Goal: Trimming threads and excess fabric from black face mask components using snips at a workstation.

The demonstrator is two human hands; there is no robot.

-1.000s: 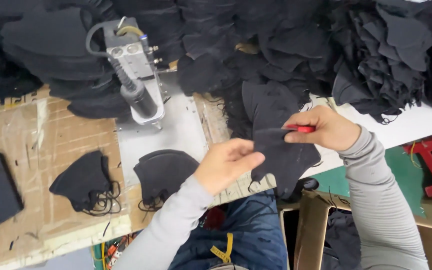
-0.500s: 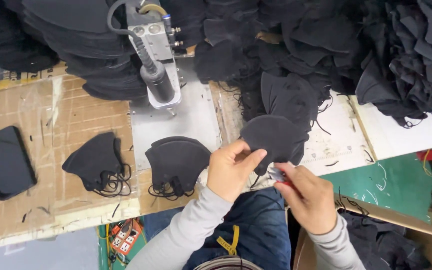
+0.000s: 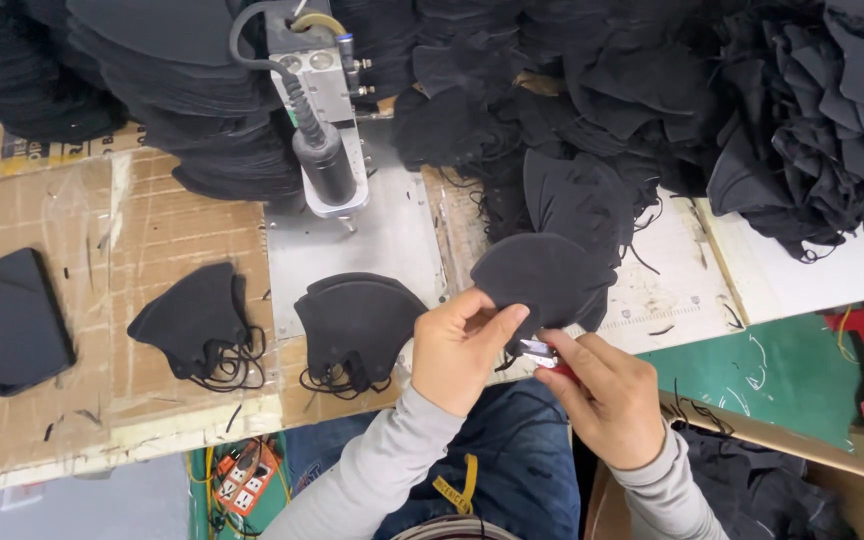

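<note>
Fingers [image 3: 487,318] beneath black mask [image 3: 542,275]

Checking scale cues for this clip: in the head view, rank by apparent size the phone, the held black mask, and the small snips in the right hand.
Largest to smallest:
1. Held black mask, pinched by the left hand
2. Black phone, close to the mask in apparent size, so this order is unsure
3. Snips in the right hand, clearly smallest, partly hidden

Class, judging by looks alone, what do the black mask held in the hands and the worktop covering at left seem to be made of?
Black mask: probably soft matte fabric, perhaps non-woven; no shine, and it holds a curved shape. Worktop covering: likely corrugated cardboard, brown and dull, with ribbed lines and taped seams.
</note>
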